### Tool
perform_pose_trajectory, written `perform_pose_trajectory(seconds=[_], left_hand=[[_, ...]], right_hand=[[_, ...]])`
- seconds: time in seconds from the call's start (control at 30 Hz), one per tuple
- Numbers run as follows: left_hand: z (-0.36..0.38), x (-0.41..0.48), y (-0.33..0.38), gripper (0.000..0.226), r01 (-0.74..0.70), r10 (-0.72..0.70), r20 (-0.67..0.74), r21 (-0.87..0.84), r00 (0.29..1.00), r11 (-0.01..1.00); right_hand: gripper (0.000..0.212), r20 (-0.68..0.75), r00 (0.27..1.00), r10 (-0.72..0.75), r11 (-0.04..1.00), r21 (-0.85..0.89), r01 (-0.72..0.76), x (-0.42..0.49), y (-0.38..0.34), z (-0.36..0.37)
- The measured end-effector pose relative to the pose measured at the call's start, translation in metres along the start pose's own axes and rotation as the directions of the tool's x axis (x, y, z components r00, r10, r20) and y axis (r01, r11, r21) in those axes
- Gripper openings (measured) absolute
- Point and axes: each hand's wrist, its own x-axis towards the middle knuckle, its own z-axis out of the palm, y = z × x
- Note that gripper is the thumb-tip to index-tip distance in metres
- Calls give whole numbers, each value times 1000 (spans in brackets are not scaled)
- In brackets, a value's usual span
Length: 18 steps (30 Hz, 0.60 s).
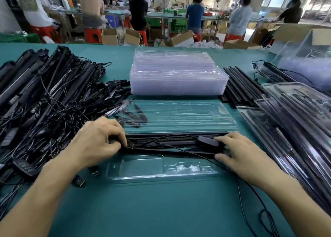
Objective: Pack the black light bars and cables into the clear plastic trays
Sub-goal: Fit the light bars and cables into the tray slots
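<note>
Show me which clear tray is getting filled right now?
The open tray nearest the person, with a black light bar lying along it. The stacked trays behind are empty; the trays on the right are already packed.

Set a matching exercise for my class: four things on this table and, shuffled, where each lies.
Things: 1 stack of empty clear trays; 2 tangled pile of light bars and cables; 3 filled trays; 4 controller box.
Places: A held by the right hand; B table's left side; C centre, behind the open tray; D table's right side.
Pairs: 1-C, 2-B, 3-D, 4-A.
</note>
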Motion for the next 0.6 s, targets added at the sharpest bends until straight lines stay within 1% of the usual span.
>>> perform_pose_trajectory(seconds=[0.07, 0.13, 0.17, 0.23, 0.3, 0.37, 0.4, 0.43, 0.5, 0.53, 0.6], left_hand=[[0, -2, 6, 16, 60, -62, 31, 51, 998, 997], [3, -1, 13, 26, 88, -89, 3, 103, 996, 991], [6, 0, 17, 30, 83, -79, -34, 137, 996, 987], [11, 1, 28, 36, 56, -39, -91, 192, 995, 980], [17, 2, 39, 39, 5, 19, -108, 215, 994, 977], [23, 2, 49, 39, -59, 81, -92, 224, 992, 973], [27, 2, 54, 35, -104, 126, -84, 230, 988, 968], [33, 1, 58, 31, -154, 175, -75, 226, 982, 962], [43, -1, 64, 24, -232, 241, -30, 185, 970, 955], [48, 0, 67, 23, -247, 249, 4, 160, 968, 956], [56, 0, 70, 25, -252, 245, 68, 130, 967, 959]], right_hand=[[45, -24, 999, -26, 1000, 13, 26, 0, -1, 1], [41, -46, 999, -24, 999, 48, 26, 1, -2, 1], [41, -54, 998, -15, 997, 71, 19, 1, -3, 2], [37, -74, 997, -11, 995, 102, 19, 3, -6, 2], [30, -114, 993, -15, 994, 107, 27, 3, -9, 4], [27, -208, 978, -30, 993, 106, 53, 2, -13, 5], [27, -274, 961, -40, 988, 133, 79, 1, -15, 4], [28, -352, 935, -47, 973, 195, 122, -2, -17, 1], [30, -498, 865, -65, 903, 339, 263, -9, -22, -5], [31, -541, 835, -102, 859, 375, 348, -14, -26, -7], [30, -546, 807, -223, 791, 382, 477, -23, -35, -5]])
